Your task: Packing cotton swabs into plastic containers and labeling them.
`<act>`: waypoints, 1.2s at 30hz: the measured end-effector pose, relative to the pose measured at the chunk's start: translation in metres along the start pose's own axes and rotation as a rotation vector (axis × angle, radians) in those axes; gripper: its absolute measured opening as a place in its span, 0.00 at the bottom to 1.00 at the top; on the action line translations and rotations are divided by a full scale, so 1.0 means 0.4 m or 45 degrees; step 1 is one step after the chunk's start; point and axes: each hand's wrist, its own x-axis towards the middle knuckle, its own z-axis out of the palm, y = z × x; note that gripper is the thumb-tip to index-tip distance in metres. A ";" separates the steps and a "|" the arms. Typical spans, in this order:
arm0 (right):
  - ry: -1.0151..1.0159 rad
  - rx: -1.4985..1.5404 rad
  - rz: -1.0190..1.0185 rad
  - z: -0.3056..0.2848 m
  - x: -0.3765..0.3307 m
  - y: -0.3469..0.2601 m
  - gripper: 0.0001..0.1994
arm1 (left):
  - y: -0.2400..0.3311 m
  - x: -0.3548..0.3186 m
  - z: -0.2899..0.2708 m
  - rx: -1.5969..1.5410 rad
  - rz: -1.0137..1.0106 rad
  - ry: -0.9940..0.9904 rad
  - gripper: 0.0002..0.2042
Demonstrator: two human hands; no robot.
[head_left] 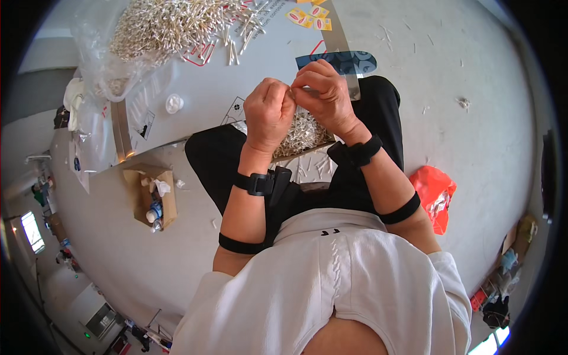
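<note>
My left hand (270, 115) and my right hand (326, 97) meet fingertip to fingertip above my lap. Both are closed in a pinch, and whatever sits between the fingers is too small to make out. Under them, between my knees, is a box full of cotton swabs (303, 135), partly hidden by my hands. A large heap of cotton swabs (163, 26) lies on the grey-topped table (201, 86) ahead, with loose ones spilling toward me. Beside my right hand is a dark blue patterned strip (355, 61).
Left on the table are a clear plastic bag (97, 35) and a small round white container (174, 103); yellow-and-white packets (300, 18) lie at its far edge. On the floor stand a cardboard box (168, 201) with bottles and a red bag (429, 183). Stray swabs are scattered about.
</note>
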 end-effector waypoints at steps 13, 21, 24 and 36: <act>-0.020 -0.106 -0.116 -0.061 -0.006 -0.003 0.07 | 0.013 -0.010 -0.046 0.017 -0.059 0.044 0.10; -0.092 0.183 0.345 -0.100 -0.005 -0.029 0.14 | 0.007 -0.008 -0.134 -0.053 -0.201 0.002 0.07; -0.241 0.432 0.474 -0.066 -0.022 -0.025 0.09 | 0.028 -0.012 -0.103 -0.157 -0.084 0.111 0.06; -0.202 0.255 -0.012 -0.027 -0.018 -0.154 0.04 | 0.117 -0.039 -0.204 0.064 -0.141 0.098 0.14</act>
